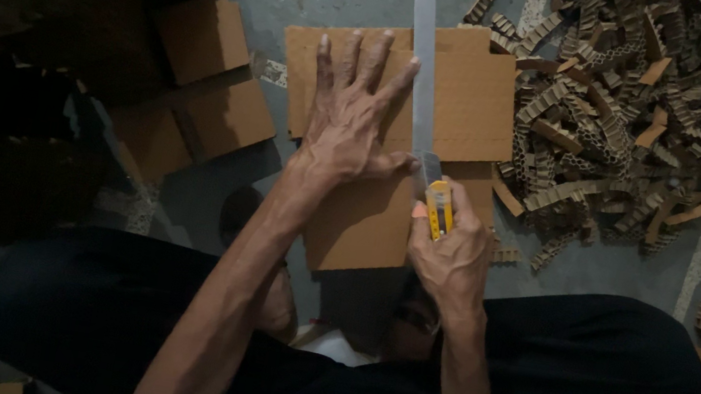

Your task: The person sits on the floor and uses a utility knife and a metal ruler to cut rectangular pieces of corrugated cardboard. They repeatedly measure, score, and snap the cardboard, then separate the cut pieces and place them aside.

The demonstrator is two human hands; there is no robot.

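Sitting on the floor, the person works a cardboard sheet [468, 103] lying just before the knees. Right of it, a big heap of cut strips [654, 114] shows plenty done. Left hand [348, 122] spreads flat beside the ruler [423, 77]; right hand [453, 251] grips the yellow knife [438, 209] at the sheet's near part.

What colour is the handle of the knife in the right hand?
Yellow; the utility knife shows best in the head view.
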